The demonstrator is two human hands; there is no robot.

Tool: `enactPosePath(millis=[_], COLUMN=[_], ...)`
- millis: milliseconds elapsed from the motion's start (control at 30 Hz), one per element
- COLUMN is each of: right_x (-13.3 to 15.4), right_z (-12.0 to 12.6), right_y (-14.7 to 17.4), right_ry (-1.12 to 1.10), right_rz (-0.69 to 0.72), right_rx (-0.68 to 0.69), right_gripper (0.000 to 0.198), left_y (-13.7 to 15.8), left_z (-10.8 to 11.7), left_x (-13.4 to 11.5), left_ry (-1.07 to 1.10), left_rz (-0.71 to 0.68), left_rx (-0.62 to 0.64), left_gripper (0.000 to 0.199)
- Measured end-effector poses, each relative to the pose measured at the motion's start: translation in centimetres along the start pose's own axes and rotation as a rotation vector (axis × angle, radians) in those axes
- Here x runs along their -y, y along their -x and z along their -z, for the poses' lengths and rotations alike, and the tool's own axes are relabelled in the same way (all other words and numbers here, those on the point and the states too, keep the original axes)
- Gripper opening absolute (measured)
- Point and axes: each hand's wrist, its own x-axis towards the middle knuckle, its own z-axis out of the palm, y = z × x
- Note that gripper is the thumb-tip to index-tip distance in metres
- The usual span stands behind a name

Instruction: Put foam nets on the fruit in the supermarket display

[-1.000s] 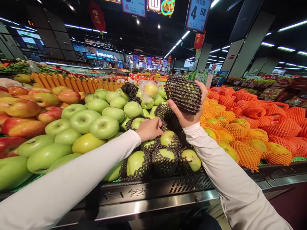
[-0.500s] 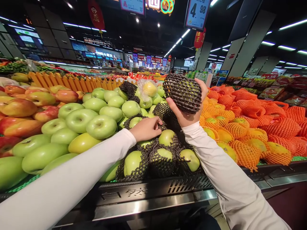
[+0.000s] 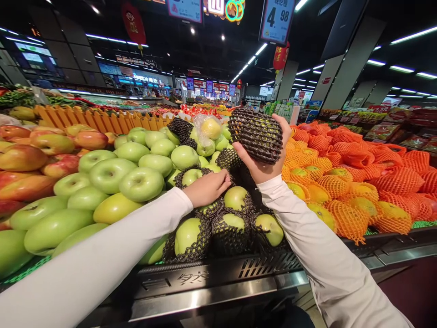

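My right hand (image 3: 264, 166) is raised above the display, its fingers wrapped round a green apple in a black foam net (image 3: 256, 135). The net covers nearly the whole fruit. Lower and to the left, my left hand (image 3: 208, 187) hovers over or rests on netted green apples, its fingers curled inward; anything inside them is hidden. Beside its wrist sits a partly netted apple (image 3: 191, 176). Below the hands, several more green apples (image 3: 235, 198) stand in black nets along the front of the display.
Bare green apples (image 3: 112, 171) are heaped to the left, with red-yellow apples (image 3: 20, 157) beyond. Orange-netted fruit (image 3: 351, 218) and red-netted fruit (image 3: 399, 182) fill the right side. A black crate edge (image 3: 218, 271) runs across the front. A fruit in clear plastic (image 3: 210, 127) lies behind.
The view has shifted slightly. My left hand's fingers look a little more curled, while my right hand keeps the netted apple raised in about the same place.
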Motion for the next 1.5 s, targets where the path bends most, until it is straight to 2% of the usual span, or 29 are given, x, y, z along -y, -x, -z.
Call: enactPosePath(millis=[133, 233, 400, 467, 533, 600, 767, 933, 1133, 1200, 1333, 1500], right_x=[0.2, 0.3, 0.3, 0.3, 0.2, 0.1, 0.1, 0.1, 0.2, 0.4, 0.5, 0.4], right_z=[-0.1, -0.1, 0.1, 0.1, 0.0, 0.0, -0.2, -0.1, 0.1, 0.1, 0.1, 0.0], right_y=[0.1, 0.2, 0.1, 0.1, 0.1, 0.2, 0.2, 0.2, 0.1, 0.1, 0.1, 0.2], right_ry=[0.020, 0.027, 0.025, 0.029, 0.031, 0.027, 0.023, 0.021, 0.018, 0.021, 0.024, 0.003], right_rz=[-0.016, -0.024, -0.014, -0.017, -0.026, -0.028, -0.022, -0.024, -0.021, -0.026, -0.029, -0.008], right_rx=[0.013, 0.024, 0.031, 0.026, 0.024, 0.021, 0.004, 0.010, 0.015, 0.030, 0.024, 0.011], right_gripper=[0.087, 0.088, 0.088, 0.088, 0.089, 0.090, 0.090, 0.087, 0.087, 0.087, 0.087, 0.087], left_y=[0.0, 0.1, 0.5, 0.6, 0.7, 0.8, 0.6, 0.3, 0.4, 0.4, 0.4, 0.6], left_z=[0.1, 0.8, 1.9, 1.8, 1.5, 1.2, 0.9, 1.4, 1.6, 1.5, 1.7, 2.3], left_x=[-0.2, -1.0, -1.9, -1.9, -1.8, -1.6, -1.2, -0.9, -1.1, -1.1, -1.1, -1.5], left_ry=[0.034, 0.019, -0.147, -0.282, -0.402, -0.434, -0.295, -0.090, -0.065, -0.053, -0.029, -0.035], left_rz=[-0.050, -0.083, 0.015, 0.024, 0.013, 0.003, 0.026, 0.017, 0.001, -0.045, -0.093, -0.060], left_rx=[-0.115, -0.126, -0.136, -0.067, 0.058, 0.144, 0.141, -0.003, -0.129, -0.112, 0.017, -0.071], left_gripper=[0.009, 0.011, 0.019, 0.024, 0.030, 0.033, 0.024, 0.015, 0.021, 0.019, 0.020, 0.024])
